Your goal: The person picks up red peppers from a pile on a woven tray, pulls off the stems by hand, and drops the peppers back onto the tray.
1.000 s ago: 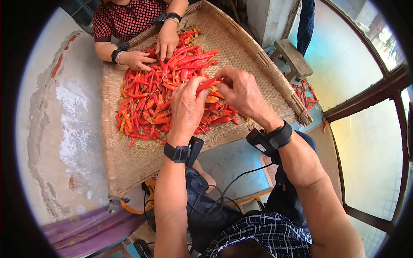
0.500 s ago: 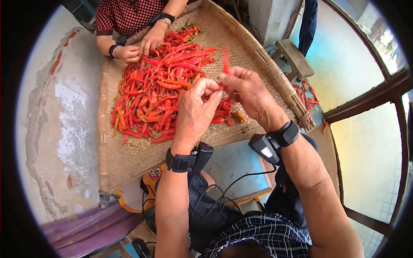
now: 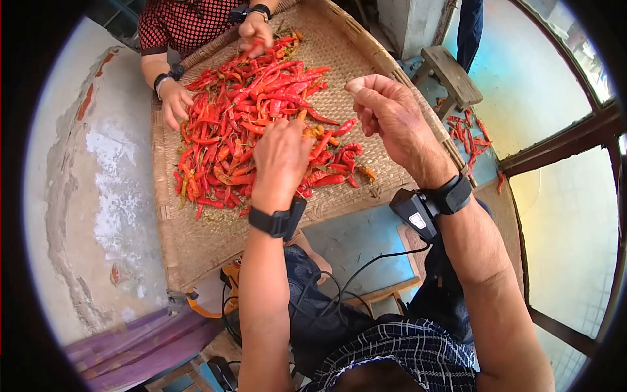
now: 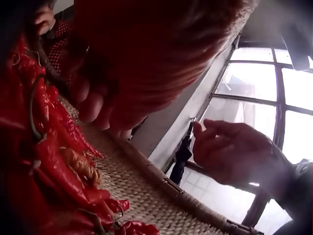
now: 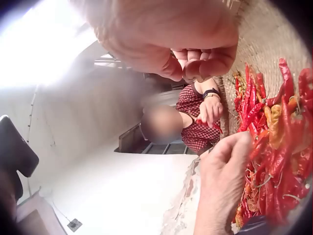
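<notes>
A heap of red chili peppers [image 3: 222,140] lies on a woven bamboo tray [image 3: 196,245]. My left hand [image 3: 282,157], slightly blurred, is over the near side of the heap, knuckles up. Its loosely bent fingers [image 4: 90,105] hang beside the peppers in the left wrist view, with no pepper visible in them. My right hand [image 3: 392,117] is raised above the tray's right side, thumb and curled fingers drawn together. No pepper shows in it. In the right wrist view its thumb and fingertips [image 5: 195,73] meet.
Across the tray, a person in a red-and-black patterned top has one hand [image 3: 175,101] at the heap's left edge and another [image 3: 256,34], blurred, above its far end. A wooden stool [image 3: 450,77] and loose peppers [image 3: 471,137] are on the right. Cables [image 3: 339,294] loop below.
The pepper that was between my hands is no longer in them. My left hand has gone back to the heap, and my right hand has moved right. The other person's hands have parted.
</notes>
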The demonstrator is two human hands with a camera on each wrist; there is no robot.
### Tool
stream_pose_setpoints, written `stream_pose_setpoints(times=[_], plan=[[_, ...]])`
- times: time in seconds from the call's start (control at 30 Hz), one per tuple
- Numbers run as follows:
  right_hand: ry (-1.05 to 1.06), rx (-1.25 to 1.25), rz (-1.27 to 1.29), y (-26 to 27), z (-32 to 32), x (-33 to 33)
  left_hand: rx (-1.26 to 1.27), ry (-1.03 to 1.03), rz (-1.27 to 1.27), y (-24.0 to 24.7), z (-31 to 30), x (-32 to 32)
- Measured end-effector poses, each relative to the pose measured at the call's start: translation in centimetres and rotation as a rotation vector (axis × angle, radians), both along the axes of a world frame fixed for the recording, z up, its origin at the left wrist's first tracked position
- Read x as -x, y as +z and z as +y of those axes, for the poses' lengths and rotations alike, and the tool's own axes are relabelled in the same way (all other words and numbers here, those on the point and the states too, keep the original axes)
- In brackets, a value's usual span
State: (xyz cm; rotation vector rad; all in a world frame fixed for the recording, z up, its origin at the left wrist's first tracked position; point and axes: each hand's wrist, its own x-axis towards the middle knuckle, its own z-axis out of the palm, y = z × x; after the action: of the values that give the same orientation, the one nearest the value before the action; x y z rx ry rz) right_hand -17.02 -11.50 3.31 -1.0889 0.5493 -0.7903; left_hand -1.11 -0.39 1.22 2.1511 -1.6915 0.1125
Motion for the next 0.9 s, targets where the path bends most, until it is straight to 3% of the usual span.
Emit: stream_pose_setpoints(times=[0.07, 0.23, 0.3, 0.37, 0.43, 0.63, 0.7, 0.83, 0.9], plan=[[0.024, 0.09, 0.039, -0.1, 0.4, 0.0, 0.026, 0.043, -0.215, -1.8, -0.7, 0.3], [0.066, 0.171, 0.103, -0.7, 0.2, -0.1, 0.108, 0.026, -0.113, -1.2, -1.4, 0.2], [0.003, 0.31, 0.191, -0.9, 0.3, -0.2, 0.278, 0.0, 0.103, -0.4, -1.4, 0.3], [-0.006, 0.355, 0.258, -2.0, 0.0, -0.6, 0.277, 0.009, 0.21, 0.0, -1.4, 0.7], [-0.001, 0.408, 0.34, -2.2, 0.4, -1.1, 0.299, -0.085, 0.581, 0.7, -1.2, 1.8], [-0.103, 0.557, 0.307, -1.9, 0.2, -1.7, 0.206, -0.182, 0.664, 0.6, -0.9, 1.9], [-0.18, 0.499, 0.268, -1.7, 0.1, -1.7, 0.194, -0.139, 0.848, 0.8, -0.6, 1.6], [-0.132, 0.454, 0.252, -1.6, 0.3, -1.6, 0.122, -0.038, 0.698, 1.2, 0.0, -0.5], [-0.158, 0.436, 0.229, -1.2, 0.2, -1.4, 0.298, 0.061, 0.85, 1.4, -0.2, -2.0]])
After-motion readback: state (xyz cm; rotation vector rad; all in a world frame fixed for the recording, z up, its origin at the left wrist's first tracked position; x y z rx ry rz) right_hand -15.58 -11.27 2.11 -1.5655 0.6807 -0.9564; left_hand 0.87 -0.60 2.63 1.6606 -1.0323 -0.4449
